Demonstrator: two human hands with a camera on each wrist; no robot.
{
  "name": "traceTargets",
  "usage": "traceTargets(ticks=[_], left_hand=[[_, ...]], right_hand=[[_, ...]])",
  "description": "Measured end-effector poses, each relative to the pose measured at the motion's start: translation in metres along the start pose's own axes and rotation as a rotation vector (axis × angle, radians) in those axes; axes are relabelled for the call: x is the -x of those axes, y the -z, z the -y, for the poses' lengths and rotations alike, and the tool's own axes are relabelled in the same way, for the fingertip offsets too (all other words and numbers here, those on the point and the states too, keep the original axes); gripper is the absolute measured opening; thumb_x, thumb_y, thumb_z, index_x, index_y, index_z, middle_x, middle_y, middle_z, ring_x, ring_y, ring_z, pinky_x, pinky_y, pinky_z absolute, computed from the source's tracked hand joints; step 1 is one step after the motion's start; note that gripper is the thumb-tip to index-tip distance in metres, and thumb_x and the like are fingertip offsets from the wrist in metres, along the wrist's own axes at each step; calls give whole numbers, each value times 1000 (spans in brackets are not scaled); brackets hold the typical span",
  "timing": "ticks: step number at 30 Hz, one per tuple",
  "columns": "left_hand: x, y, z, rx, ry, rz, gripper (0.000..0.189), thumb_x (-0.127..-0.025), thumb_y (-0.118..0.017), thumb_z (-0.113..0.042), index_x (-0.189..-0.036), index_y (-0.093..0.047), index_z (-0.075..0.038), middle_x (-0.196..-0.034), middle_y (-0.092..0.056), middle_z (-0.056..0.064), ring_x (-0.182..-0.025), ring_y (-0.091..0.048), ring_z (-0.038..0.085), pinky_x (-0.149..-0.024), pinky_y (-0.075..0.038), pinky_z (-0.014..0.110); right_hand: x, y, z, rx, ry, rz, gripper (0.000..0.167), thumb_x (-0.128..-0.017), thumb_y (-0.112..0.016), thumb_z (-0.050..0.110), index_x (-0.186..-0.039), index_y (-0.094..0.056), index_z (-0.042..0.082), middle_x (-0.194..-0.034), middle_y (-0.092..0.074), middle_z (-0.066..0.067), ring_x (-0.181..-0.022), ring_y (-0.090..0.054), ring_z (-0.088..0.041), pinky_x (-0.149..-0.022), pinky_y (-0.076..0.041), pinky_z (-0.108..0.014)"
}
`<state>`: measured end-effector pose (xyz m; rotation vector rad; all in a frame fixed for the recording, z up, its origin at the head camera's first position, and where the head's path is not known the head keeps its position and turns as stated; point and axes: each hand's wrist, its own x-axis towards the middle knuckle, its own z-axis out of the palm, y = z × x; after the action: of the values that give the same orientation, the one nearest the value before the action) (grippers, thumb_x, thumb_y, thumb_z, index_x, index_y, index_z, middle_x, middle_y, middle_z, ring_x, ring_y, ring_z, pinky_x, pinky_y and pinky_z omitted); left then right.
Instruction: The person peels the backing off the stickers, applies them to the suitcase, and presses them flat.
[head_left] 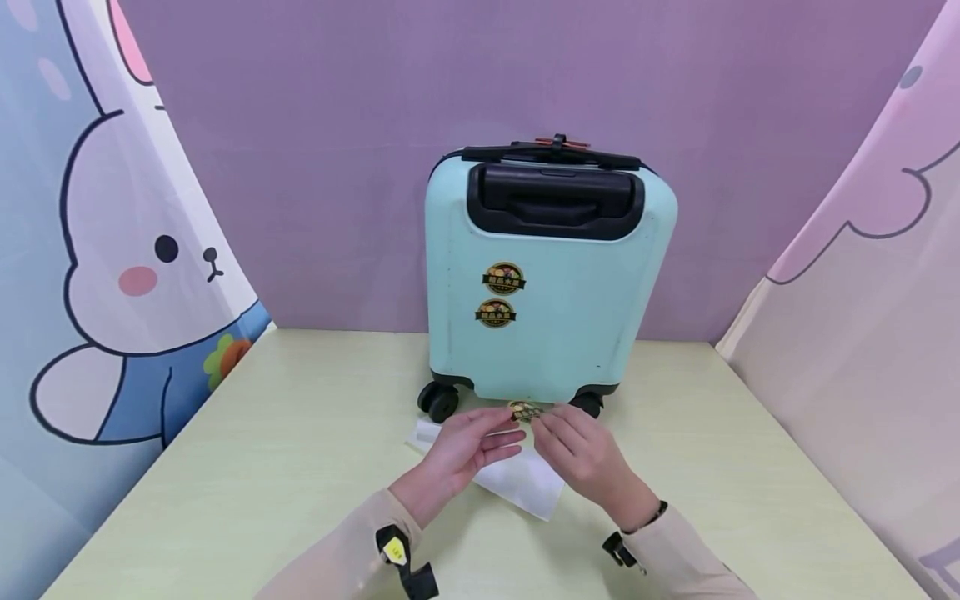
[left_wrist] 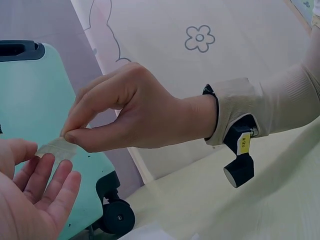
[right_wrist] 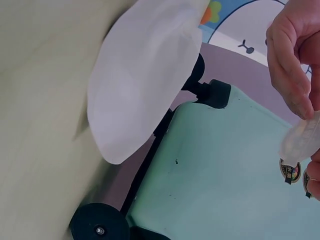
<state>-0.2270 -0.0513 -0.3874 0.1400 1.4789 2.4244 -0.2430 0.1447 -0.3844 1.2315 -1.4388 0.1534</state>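
Sticker [head_left: 526,412], before suitcase [head_left: 570,317]: printed side up, long axis crosswise; left grip [head_left: 471,446], right grip [head_left: 583,454] pinched narrow on opposite ends.

A pale table [head_left: 300,433] carries a light-blue suitcase [head_left: 562,325] standing on black wheels [head_left: 445,405] at twelve o'clock; a white sheet [head_left: 528,486] lies at the suitcase's six o'clock.
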Motion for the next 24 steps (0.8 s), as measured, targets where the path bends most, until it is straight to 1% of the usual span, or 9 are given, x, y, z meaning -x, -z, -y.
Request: traceTargets(ticks=[3, 8, 12, 16, 22, 24], left_hand=[[-1, 0, 1, -9, -1, -5, 26, -99, -60, -7, -119, -61, 10, -98, -72, 10, -89, -72, 19, -85, -58, 35], [-2, 0, 1, -28, 0, -21, 29, -99, -57, -5, -121, -58, 14, -91, -72, 7, -84, -71, 15, -82, -59, 34], [-2, 0, 1, -49, -4, -33, 29, -99, -58, -5, -120, -58, 14, -85, -71, 5, -80, -70, 13, -80, -60, 32], [-1, 0, 1, -70, -17, -41, 26, -98, -59, -5, -117, -61, 13, -84, -70, 5, -79, -70, 13, -79, -60, 33], [-1, 1, 1, -88, -28, -57, 25, -98, -60, -4, -115, -61, 14, -84, -70, 5, -78, -69, 14, -80, -60, 34], [-1, 1, 1, -90, -23, -66, 26, -98, -60, -4, -116, -61, 14, -83, -69, 6, -78, -69, 14, -80, -60, 35]], right_hand=[[1, 0, 0, -1, 27, 10, 23, -98, -52, -2, -87, -71, -4, -81, -70, -11, -72, -67, -24, -67, -60, -36], [4, 0, -1, -3, 58, 31, 22, -99, -52, -2, -88, -71, -4, -84, -71, -12, -75, -69, -24, -71, -60, -38], [5, 0, -1, -9, 66, 42, 22, -98, -53, 0, -87, -72, -3, -85, -72, -11, -76, -69, -23, -72, -60, -38], [5, 1, -1, -16, 80, 47, 22, -96, -53, 0, -86, -72, -2, -85, -72, -11, -76, -70, -23, -72, -60, -39], [4, 2, -2, -22, 105, 61, 24, -97, -51, -1, -86, -72, -2, -87, -73, -12, -78, -70, -24, -73, -60, -40], [4, 2, -2, -25, 108, 69, 25, -98, -50, -2, -87, -72, -2, -88, -73, -12, -79, -71, -24, -74, -60, -40]])
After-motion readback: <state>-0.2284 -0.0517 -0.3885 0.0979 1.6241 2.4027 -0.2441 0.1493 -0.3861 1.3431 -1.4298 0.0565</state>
